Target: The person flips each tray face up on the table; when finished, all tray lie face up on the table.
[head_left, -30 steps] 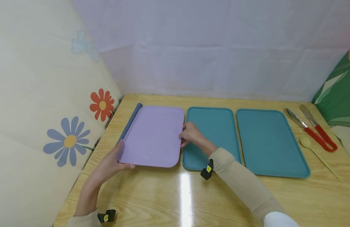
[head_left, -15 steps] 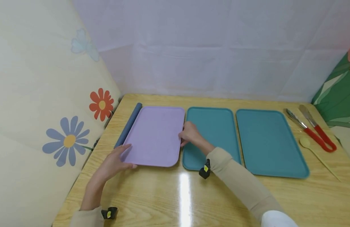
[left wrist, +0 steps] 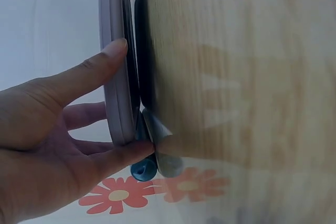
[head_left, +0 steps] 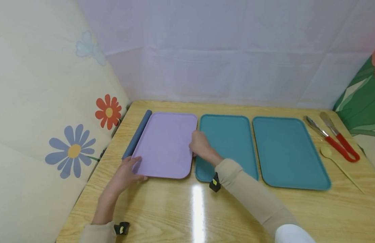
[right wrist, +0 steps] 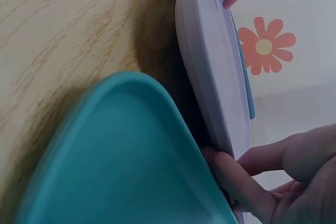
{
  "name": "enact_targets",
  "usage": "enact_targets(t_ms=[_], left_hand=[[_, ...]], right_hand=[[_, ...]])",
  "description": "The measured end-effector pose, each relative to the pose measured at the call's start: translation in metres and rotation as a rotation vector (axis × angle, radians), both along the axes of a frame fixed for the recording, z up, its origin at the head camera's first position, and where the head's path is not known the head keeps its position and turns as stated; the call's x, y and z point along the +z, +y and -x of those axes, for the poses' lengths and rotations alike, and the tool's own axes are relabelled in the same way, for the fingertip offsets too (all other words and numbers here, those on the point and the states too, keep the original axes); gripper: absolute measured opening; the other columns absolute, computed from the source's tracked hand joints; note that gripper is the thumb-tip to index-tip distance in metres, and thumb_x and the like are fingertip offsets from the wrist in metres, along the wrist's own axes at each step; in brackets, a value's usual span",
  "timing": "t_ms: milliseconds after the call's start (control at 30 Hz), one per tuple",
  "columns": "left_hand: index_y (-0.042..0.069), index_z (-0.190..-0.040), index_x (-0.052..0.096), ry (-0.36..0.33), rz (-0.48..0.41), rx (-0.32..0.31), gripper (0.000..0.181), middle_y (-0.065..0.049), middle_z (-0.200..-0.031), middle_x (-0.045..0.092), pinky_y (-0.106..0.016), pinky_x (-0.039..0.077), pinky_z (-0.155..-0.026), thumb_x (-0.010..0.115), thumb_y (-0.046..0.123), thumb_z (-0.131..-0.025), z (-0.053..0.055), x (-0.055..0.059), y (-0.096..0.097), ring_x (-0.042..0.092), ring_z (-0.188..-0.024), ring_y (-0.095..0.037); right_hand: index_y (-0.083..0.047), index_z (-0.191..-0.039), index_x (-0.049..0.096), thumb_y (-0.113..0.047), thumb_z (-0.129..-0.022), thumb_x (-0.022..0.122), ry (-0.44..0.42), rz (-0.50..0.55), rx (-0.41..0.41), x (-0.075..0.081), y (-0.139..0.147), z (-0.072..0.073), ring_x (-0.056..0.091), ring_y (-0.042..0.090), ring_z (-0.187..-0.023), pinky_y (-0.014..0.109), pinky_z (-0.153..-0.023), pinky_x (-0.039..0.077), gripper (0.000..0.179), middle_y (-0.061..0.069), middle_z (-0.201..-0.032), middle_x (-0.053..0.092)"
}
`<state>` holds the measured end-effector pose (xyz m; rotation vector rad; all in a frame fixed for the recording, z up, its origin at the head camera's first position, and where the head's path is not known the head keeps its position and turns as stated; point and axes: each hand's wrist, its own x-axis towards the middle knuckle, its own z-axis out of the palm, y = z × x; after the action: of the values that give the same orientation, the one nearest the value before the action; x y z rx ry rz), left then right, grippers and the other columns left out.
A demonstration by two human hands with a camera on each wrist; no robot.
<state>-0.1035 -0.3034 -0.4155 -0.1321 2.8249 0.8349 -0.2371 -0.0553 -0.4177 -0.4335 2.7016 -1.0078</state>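
A purple rectangular tray (head_left: 166, 145) lies at the left of the table. My left hand (head_left: 123, 177) holds its near left corner, with the thumb along the front edge and the fingers at the left side. On the opposite long edge, my right hand (head_left: 201, 145) pinches the rim; in the right wrist view, the thumb and index finger (right wrist: 241, 182) meet that edge beside a teal tray (right wrist: 131, 156). Close along the purple tray's left side lies a dark blue rod (head_left: 137, 135). The undersides of both hands are hidden in the head view.
The near teal tray (head_left: 228, 141) sits just right of the purple one, under my right forearm. Another teal tray (head_left: 291, 152) lies further right. Beyond it are red-handled tongs (head_left: 339, 141) and a pale yellow spoon (head_left: 327, 152). Cloth hangs behind the wooden table (head_left: 163, 209).
The purple tray's near left corner has shifted slightly right, uncovering more of the blue rod. My left hand has moved right with it. My right hand has shifted slightly left along with the rim.
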Motion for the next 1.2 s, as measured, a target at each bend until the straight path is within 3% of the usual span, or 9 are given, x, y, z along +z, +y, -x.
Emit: enact_targets(t_ms=[333, 500, 667, 800, 900, 1067, 1200], left_hand=[[-0.015, -0.135, 0.042, 0.007, 0.046, -0.02, 0.076, -0.05, -0.138, 0.021, -0.065, 0.03, -0.102, 0.082, 0.01, -0.075, -0.001, -0.003, 0.005, 0.029, -0.125, -0.062], [-0.015, -0.133, 0.044, 0.024, 0.057, -0.029, 0.074, -0.051, -0.136, 0.021, -0.065, 0.031, -0.102, 0.082, 0.006, -0.073, -0.001, -0.005, 0.008, 0.032, -0.123, -0.063], [-0.016, -0.128, 0.048, 0.072, 0.098, -0.057, 0.071, -0.052, -0.13, 0.027, -0.065, 0.035, -0.099, 0.083, 0.005, -0.07, 0.0, -0.006, 0.011, 0.037, -0.119, -0.063], [-0.017, -0.126, 0.048, 0.073, 0.118, -0.069, 0.071, -0.053, -0.128, 0.028, -0.064, 0.035, -0.099, 0.084, 0.005, -0.069, 0.002, -0.006, 0.012, 0.038, -0.118, -0.063], [-0.017, -0.126, 0.048, 0.065, 0.125, -0.07, 0.072, -0.053, -0.129, 0.028, -0.064, 0.035, -0.1, 0.084, 0.006, -0.068, 0.004, -0.006, 0.013, 0.038, -0.119, -0.063], [-0.016, -0.127, 0.047, 0.047, 0.129, -0.073, 0.072, -0.053, -0.132, 0.024, -0.064, 0.031, -0.102, 0.083, 0.006, -0.069, 0.005, -0.007, 0.013, 0.031, -0.123, -0.064], [-0.016, -0.126, 0.048, 0.059, 0.153, -0.103, 0.071, -0.051, -0.133, 0.029, -0.064, 0.033, -0.101, 0.084, 0.006, -0.069, 0.001, -0.002, 0.014, 0.032, -0.124, -0.062]], right_hand=[[0.007, -0.091, 0.065, 0.008, -0.091, 0.048, 0.016, -0.182, 0.0, -0.001, -0.009, -0.001, 0.055, 0.011, -0.032, 0.021, -0.035, 0.046, 0.017, 0.012, -0.059, 0.063], [0.005, -0.091, 0.066, 0.005, -0.092, 0.051, 0.02, -0.234, -0.006, -0.002, -0.013, -0.001, 0.056, 0.012, -0.035, 0.02, -0.036, 0.046, 0.015, 0.015, -0.07, 0.067], [0.002, -0.088, 0.067, 0.005, -0.091, 0.053, 0.069, -0.28, -0.007, -0.002, -0.013, -0.001, 0.065, 0.018, -0.052, 0.023, -0.044, 0.051, 0.014, 0.015, -0.081, 0.069], [0.001, -0.09, 0.068, 0.003, -0.092, 0.053, 0.132, -0.315, 0.003, -0.003, -0.013, -0.001, 0.069, 0.025, -0.073, 0.031, -0.059, 0.056, 0.015, 0.015, -0.089, 0.069], [0.001, -0.089, 0.068, 0.002, -0.092, 0.054, 0.169, -0.327, 0.013, -0.004, -0.013, -0.001, 0.069, 0.027, -0.079, 0.035, -0.066, 0.057, 0.015, 0.015, -0.09, 0.069], [-0.002, -0.077, 0.065, -0.001, -0.089, 0.057, 0.185, -0.309, 0.03, -0.001, -0.009, -0.005, 0.064, 0.021, -0.066, 0.032, -0.056, 0.054, 0.015, 0.012, -0.079, 0.067], [-0.004, -0.067, 0.057, -0.003, -0.09, 0.056, 0.132, -0.215, 0.026, 0.006, 0.0, -0.013, 0.054, 0.016, -0.048, 0.026, -0.041, 0.046, 0.022, 0.008, -0.064, 0.059]])
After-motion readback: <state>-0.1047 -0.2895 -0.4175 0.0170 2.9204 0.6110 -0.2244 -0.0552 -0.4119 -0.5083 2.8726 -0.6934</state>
